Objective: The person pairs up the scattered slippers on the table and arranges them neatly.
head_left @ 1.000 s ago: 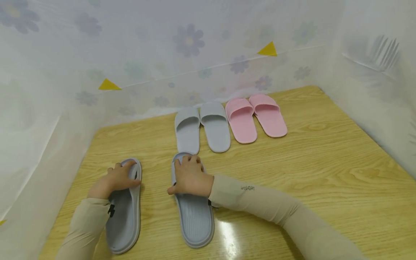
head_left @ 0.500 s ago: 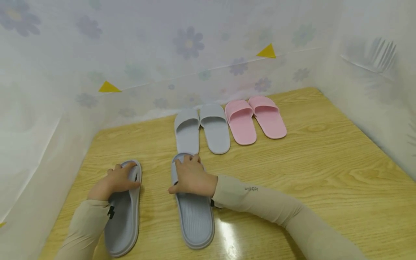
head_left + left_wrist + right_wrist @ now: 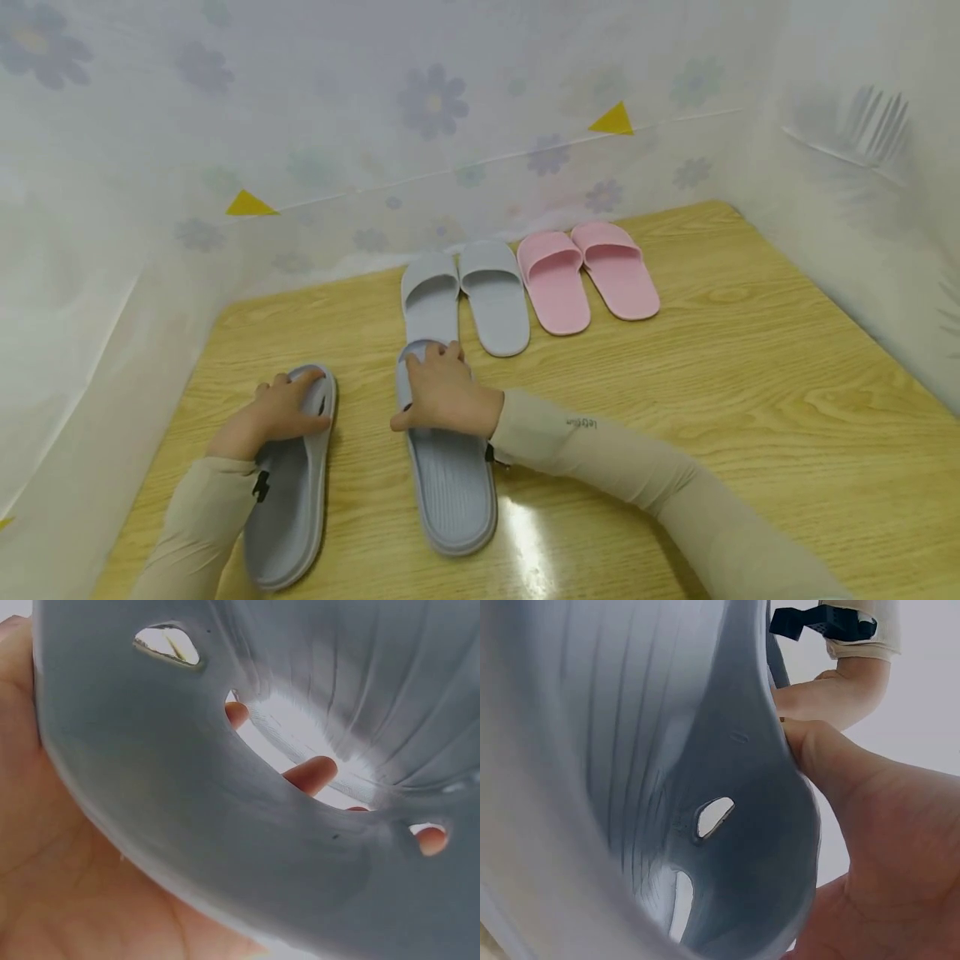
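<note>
Two blue-grey slippers lie on the wooden table [image 3: 750, 400]. My left hand [image 3: 273, 412] grips the strap of the left slipper [image 3: 288, 508], which is tilted onto its side. My right hand [image 3: 446, 396] grips the strap of the right slipper [image 3: 453, 483], whose ribbed sole faces up and whose toe touches the heel of a light grey slipper behind it. The left wrist view is filled by the slipper strap [image 3: 225, 825] with fingertips [image 3: 311, 774] showing through its holes. In the right wrist view the palm [image 3: 885, 855] presses the strap [image 3: 765, 825] from the side.
A light grey pair of slippers [image 3: 465, 300] and a pink pair [image 3: 588, 275] stand side by side at the back of the table. White flowered sheets [image 3: 375, 125] wall the table at the back, left and right.
Both hands have slid their slippers a little away from me. The right slipper's toe has reached the light grey slipper's heel; the left slipper has shifted slightly right.
</note>
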